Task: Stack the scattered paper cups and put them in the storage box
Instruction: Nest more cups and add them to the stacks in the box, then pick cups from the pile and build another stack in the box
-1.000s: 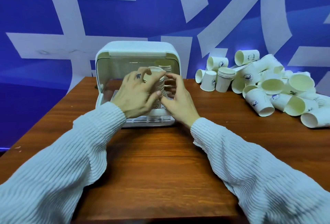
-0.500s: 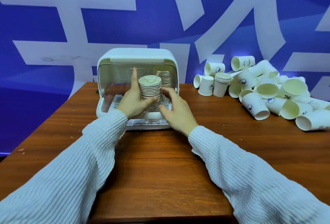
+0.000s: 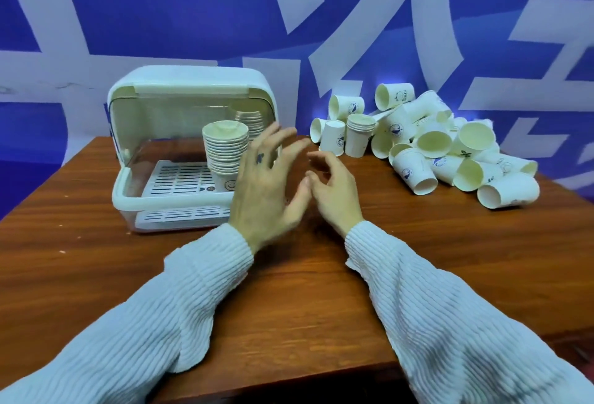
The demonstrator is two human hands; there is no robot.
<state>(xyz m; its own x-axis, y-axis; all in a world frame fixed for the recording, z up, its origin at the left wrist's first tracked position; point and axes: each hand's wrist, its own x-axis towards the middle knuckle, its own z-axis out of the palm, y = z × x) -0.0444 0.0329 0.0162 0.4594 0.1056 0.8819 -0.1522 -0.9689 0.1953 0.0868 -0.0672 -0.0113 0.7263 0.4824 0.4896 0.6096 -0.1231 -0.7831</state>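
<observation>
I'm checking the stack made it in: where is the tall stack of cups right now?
In the head view the tall stack of cups stands upright on the white rack inside the storage box, left of centre, with a second stack behind it.

One head-worn wide-angle view — looking forward and down across the wooden table (image 3: 289, 300), sleeves close at the frame's bottom, blue wall (image 3: 193, 17) far above.
</observation>
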